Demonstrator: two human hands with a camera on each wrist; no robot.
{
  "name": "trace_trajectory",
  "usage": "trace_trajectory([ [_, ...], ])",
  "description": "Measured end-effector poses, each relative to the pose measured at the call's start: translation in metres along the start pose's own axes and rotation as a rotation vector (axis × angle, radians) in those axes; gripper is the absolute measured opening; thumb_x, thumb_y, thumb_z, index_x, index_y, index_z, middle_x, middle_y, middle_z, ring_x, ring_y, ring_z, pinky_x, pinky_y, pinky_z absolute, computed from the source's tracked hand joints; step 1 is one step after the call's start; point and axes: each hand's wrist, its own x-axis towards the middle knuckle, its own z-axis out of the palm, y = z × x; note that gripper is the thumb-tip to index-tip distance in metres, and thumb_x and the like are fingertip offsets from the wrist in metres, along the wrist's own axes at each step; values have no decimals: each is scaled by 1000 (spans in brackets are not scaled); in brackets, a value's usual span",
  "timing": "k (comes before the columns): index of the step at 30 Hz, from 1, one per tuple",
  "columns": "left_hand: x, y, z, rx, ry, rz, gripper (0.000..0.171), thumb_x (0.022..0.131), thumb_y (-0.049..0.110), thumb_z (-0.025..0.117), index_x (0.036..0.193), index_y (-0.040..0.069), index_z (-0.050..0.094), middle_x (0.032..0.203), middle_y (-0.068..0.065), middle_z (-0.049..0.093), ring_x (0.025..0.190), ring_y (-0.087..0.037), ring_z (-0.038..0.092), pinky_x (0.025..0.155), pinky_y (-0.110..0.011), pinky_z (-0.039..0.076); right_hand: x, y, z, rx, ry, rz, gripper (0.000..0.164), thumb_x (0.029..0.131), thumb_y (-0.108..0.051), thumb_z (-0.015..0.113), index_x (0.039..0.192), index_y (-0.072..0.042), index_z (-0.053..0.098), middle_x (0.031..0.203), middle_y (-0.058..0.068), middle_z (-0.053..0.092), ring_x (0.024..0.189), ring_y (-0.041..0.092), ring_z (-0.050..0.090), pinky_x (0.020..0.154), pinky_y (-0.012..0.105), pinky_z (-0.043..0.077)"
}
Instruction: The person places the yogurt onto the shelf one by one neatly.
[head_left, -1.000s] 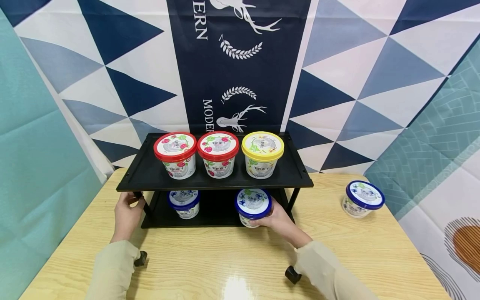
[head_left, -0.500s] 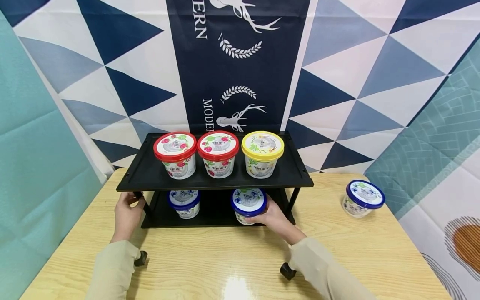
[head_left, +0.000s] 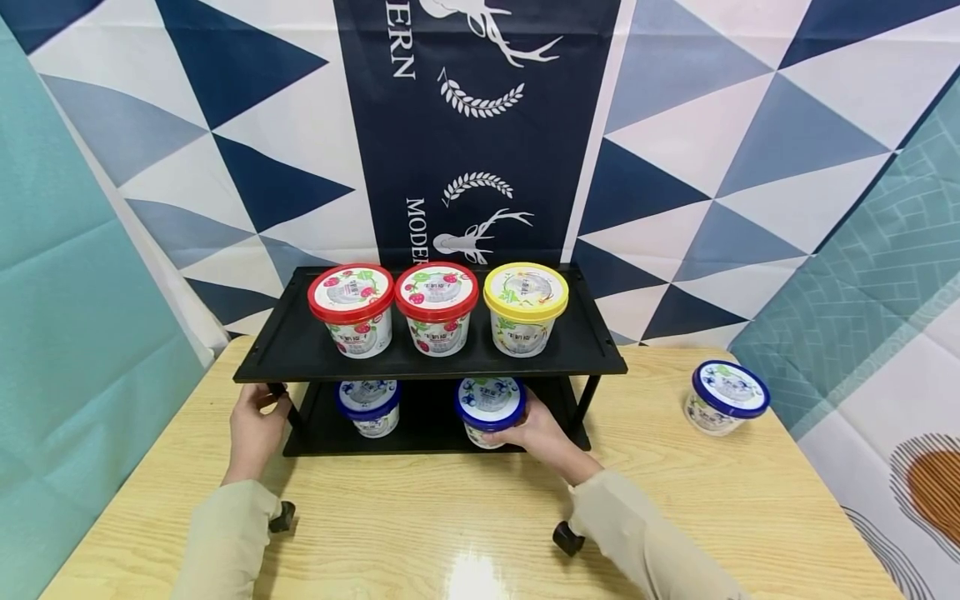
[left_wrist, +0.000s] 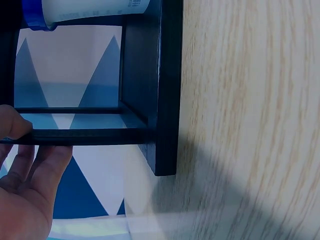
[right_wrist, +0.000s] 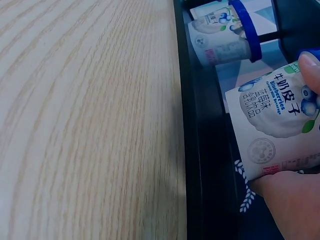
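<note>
My right hand [head_left: 542,432] grips a blueberry milk drink cup [head_left: 491,400] with a blue lid, at the front of the lower tier of a black two-tier rack [head_left: 420,367]. In the right wrist view the thumb [right_wrist: 311,70] lies at the lid's edge, and the cup's printed side [right_wrist: 272,127] faces the camera, close over the dark tier. My left hand [head_left: 257,429] holds the rack's front left post [left_wrist: 95,136], thumb on one side and fingers on the other. Further left on the same tier stands another blue-lidded cup [head_left: 367,407].
On the upper tier stand two red-lidded cups [head_left: 351,310] [head_left: 437,308] and a yellow-lidded cup [head_left: 526,308]. A third blue-lidded cup [head_left: 726,397] is at the right of the wooden table [head_left: 420,525]. A patterned cloth [head_left: 675,167] hangs behind the rack.
My right hand has moved the blue-lidded cup leftward and slightly back along the lower tier. My left hand has stayed on the post.
</note>
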Motion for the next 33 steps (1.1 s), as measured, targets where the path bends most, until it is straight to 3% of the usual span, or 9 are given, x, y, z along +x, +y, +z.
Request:
trace_trajectory([
  [22,1,-1,1,-14,6,-1,21,91,2,49,111,-2,47,115,-19,55,111,-35,54,66,2,35,13,-1,25,86,-19,-54,94,65,-3,83,142,-8,30,134,13,50,122,27,50,106,45,38],
  [33,2,-2,1,-13,4,-1,23,90,2,50,113,0,47,114,-17,55,108,-34,55,65,1,35,17,1,31,53,-5,-49,91,67,-7,83,142,-8,31,132,13,51,119,26,51,104,44,41],
])
